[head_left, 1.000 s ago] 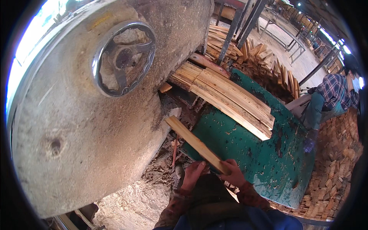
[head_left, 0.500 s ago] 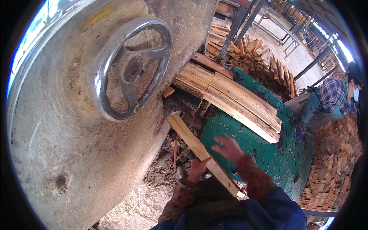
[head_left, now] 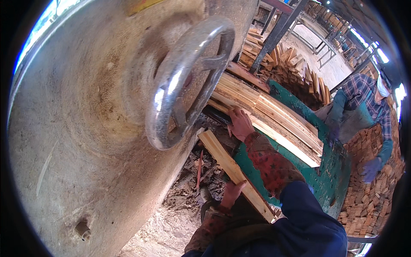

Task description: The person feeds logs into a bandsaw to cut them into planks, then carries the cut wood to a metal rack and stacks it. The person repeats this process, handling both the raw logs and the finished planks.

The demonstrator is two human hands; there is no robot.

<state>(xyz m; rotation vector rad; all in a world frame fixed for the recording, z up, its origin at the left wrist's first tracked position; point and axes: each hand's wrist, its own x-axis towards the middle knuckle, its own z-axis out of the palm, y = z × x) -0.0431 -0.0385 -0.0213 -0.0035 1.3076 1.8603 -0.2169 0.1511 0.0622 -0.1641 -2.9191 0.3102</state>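
Observation:
My left hand (head_left: 232, 193) is closed around a long, narrow wooden board (head_left: 223, 158), which slants from beside the big pale machine toward my body. Farther up, my right hand (head_left: 241, 124) lies with fingers stretched at the near edge of a row of boards (head_left: 280, 118). Those boards rest side by side on a green metal table (head_left: 332, 195), their far-left ends close to the machine. Whether the right fingertips press on the nearest board or just touch its edge is hard to see.
A large metal handwheel (head_left: 159, 103) sticks out from the dusty machine body (head_left: 94, 141) on the left. Across the table, a person in a plaid shirt (head_left: 359, 92) bends beside a big stack of wood pieces (head_left: 372, 188). More split wood (head_left: 295, 64) is piled behind a dark post (head_left: 274, 38).
My right hand has moved up and left from above the table to the boards' near edge. My left hand keeps hold of the board. The person opposite has leaned and shifted their arms.

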